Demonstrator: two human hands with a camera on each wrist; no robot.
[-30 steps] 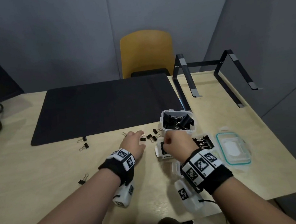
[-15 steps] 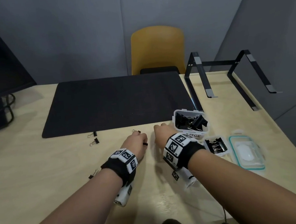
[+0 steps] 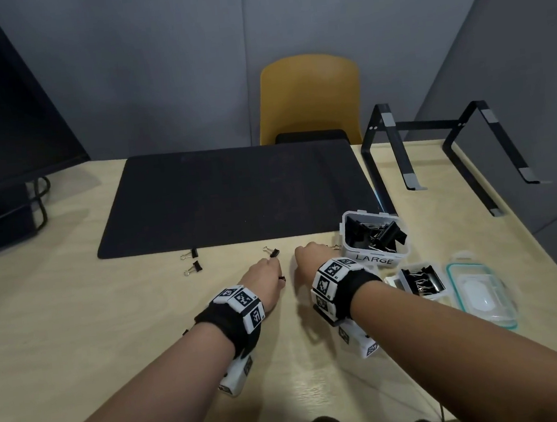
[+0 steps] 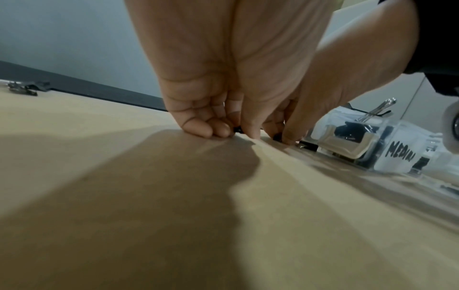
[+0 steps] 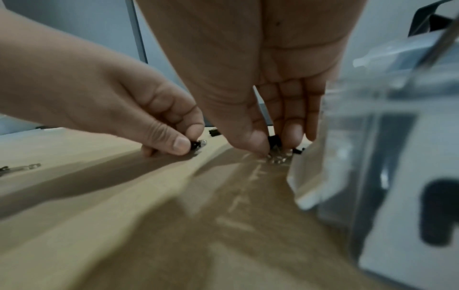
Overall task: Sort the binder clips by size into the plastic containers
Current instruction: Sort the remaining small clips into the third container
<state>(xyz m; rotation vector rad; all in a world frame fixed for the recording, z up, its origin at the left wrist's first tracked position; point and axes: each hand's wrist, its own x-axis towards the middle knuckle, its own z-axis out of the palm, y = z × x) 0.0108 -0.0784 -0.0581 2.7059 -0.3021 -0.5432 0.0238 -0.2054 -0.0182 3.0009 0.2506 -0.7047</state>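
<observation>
While both hands are lowered to the table (image 3: 78,332), big black clips are seen heaped in the tub marked LARGE (image 3: 377,259), and a smaller tub (image 3: 423,282) just beside it is filled with mid-sized clips. A small clip (image 5: 197,145) is pinched on the tabletop between the thumb and fingers of the left hand (image 3: 263,283). Another small clip (image 5: 274,142) is pinched by the right hand (image 3: 310,258), close against the large tub. Which way either clip points cannot be told.
</observation>
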